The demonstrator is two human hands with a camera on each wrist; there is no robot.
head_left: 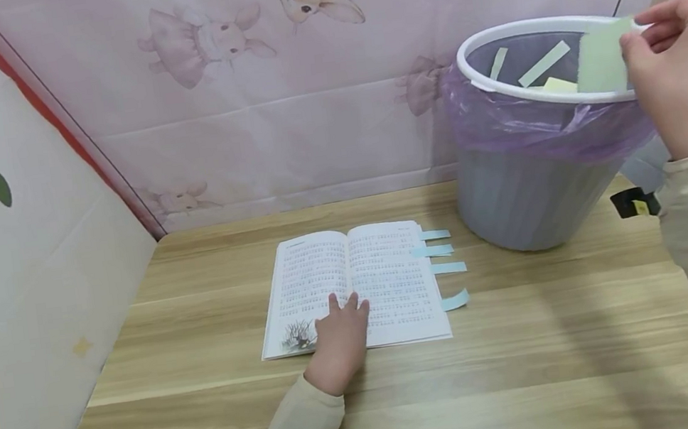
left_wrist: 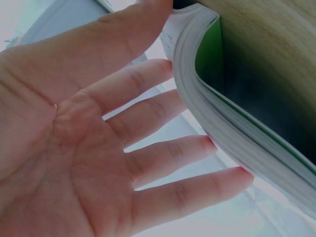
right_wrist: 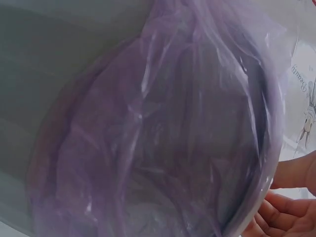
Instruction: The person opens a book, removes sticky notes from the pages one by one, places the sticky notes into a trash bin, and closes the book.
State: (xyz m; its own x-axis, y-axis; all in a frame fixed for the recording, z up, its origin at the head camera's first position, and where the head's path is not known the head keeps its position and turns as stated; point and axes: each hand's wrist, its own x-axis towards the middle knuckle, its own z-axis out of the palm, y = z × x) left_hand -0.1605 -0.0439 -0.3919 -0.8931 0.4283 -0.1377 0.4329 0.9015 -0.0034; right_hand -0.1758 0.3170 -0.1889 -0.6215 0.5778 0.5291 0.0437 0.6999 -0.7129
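From above the wood-grain desk, the head view looks forward and down, far enough back to take in the far edge. The left wrist view, very near, faces past the bare left hand to the edge of the open white-paged paper book, both shared with the head view. By the desk's far right corner, the right wrist view closely faces the grey ribbed bin and its purple plastic liner, shared likewise.

Pale green paper, grey bin, white rim, purple liner, light-blue tabs, pink rabbit-print backdrop, wood-grained table
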